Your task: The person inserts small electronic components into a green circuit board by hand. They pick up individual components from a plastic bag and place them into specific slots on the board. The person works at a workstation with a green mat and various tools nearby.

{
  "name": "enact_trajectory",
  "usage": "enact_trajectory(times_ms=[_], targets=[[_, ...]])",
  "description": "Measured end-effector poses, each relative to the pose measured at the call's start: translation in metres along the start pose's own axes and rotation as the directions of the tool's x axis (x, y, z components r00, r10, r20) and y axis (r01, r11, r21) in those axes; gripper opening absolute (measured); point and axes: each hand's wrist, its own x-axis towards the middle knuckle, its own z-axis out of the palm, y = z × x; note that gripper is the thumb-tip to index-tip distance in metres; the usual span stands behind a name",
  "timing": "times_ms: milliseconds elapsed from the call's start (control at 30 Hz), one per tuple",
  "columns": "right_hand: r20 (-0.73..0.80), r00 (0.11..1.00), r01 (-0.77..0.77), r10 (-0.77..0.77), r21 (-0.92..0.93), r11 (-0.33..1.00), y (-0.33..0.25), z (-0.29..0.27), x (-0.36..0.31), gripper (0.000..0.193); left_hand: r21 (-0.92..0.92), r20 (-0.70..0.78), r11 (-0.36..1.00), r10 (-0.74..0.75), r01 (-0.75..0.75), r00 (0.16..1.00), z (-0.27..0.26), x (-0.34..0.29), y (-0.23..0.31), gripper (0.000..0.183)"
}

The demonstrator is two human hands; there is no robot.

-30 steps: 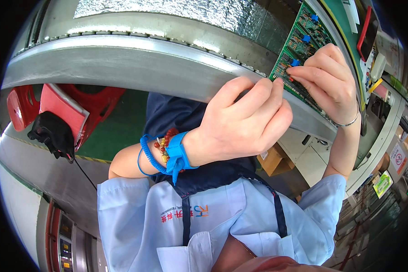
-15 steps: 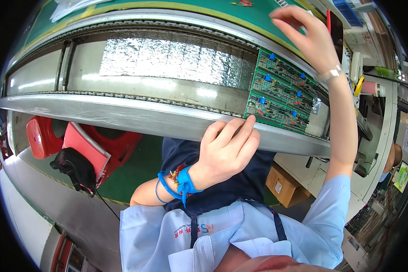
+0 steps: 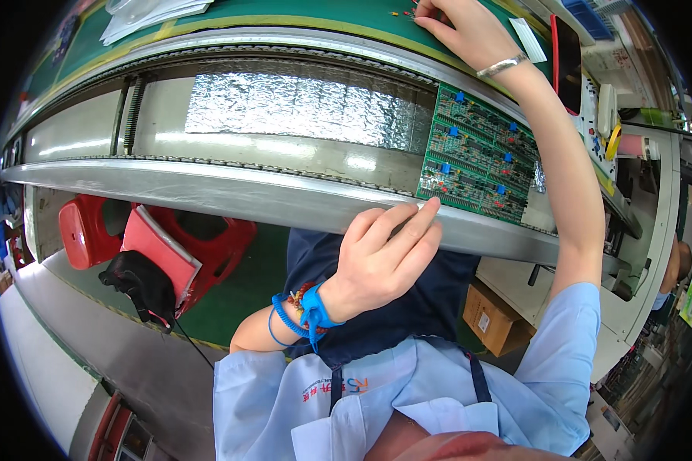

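My left hand rests on the near metal rail, fingers stretched out and loosely apart. Its fingertips lie beside the near left corner of a green circuit board panel. The panel sits between the two rails and carries rows of small parts, among them blue square ones and red ones. My right hand reaches past the far rail over a green mat. Its thumb and fingers look bent and apart, beside some tiny red and yellow parts. The upper picture edge cuts off part of this hand.
Left of the panel, a silvery foil sheet lies between the rails. White papers are on the mat at far left. A red-edged dark device stands at right. Below are red stools and a cardboard box.
My right hand has moved left and farther away, down to the tiny parts on the mat. My left hand stays at the rail. The whole view has shifted slightly.
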Motion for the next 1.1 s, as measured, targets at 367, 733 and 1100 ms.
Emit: enact_trajectory(times_ms=[367, 733, 1100], targets=[[0.295, 0.902, -0.426, 0.315, 0.488, 0.762, -0.058, -0.058, -0.058, 0.013, -0.145, -0.261, 0.976, -0.195, 0.161, 0.945, -0.013, 0.052, -0.025, 0.024], [0.312, 0.919, -0.389, 0.242, 0.615, 0.686, -0.099, -0.072, -0.097, 0.011, -0.004, -0.231, 0.999, 0.037, -0.039, 0.972, 0.005, 0.057, -0.018, 0.023], [0.289, 0.932, -0.349, 0.218, 0.557, 0.753, -0.098, -0.07, -0.111, 0.012, -0.581, 0.211, 0.631, -0.495, 0.515, 0.843, -0.002, 0.048, -0.005, 0.008]])
